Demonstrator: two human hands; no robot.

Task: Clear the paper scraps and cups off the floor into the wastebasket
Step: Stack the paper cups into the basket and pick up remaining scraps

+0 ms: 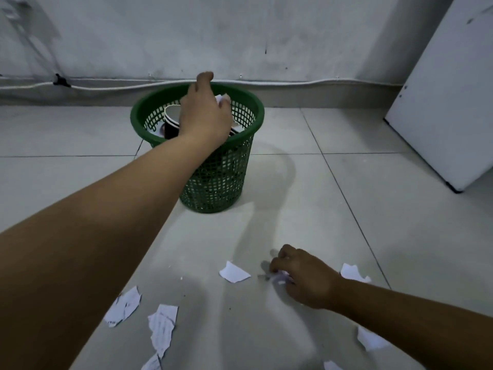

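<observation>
The left hand (204, 113) holds a white paper scrap (222, 98) over the green mesh plastic wastebasket (213, 180), likely releasing next; the right hand (301, 276) pinches a crumpled scrap (280, 278) on the floor.

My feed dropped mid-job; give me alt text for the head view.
The left hand holds a paper scrap over the green wastebasket, which already holds cups. The right hand pinches a scrap on the tiled floor, with more torn paper around it.
</observation>
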